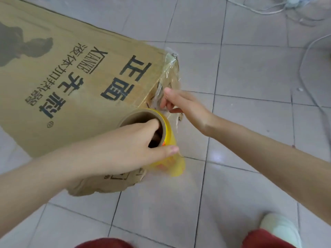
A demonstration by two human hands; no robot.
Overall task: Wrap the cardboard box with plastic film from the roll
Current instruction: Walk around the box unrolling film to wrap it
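Your left hand [125, 145] grips the roll [172, 163], fingers inside its core, likely so it unspools freely. Your right hand [184, 104] pinches film [171, 68] against the box [71, 86] edge, probably to anchor it.

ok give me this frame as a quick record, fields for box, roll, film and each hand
box: cardboard box lying on tiled floor
roll: yellow film roll at the box's near corner
film: clear film bunched on the box's end
left hand: grips roll, fingers inside core, thumb outside
right hand: pinches film at box edge
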